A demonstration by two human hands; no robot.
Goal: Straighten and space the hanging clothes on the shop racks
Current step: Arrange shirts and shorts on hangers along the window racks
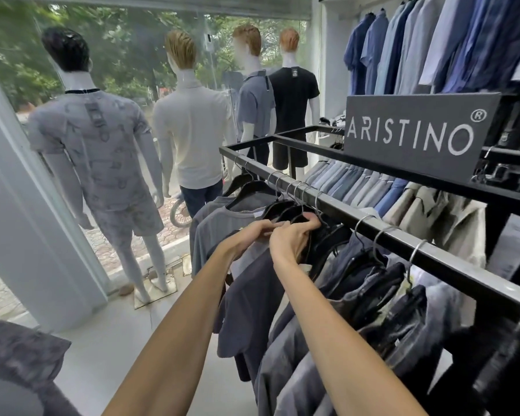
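Your right hand curls around the bunched black hangers just under the rail; your left hand grips the same bunch, touching your right.

Daylit shop window behind four dressed mannequins, pale floor.
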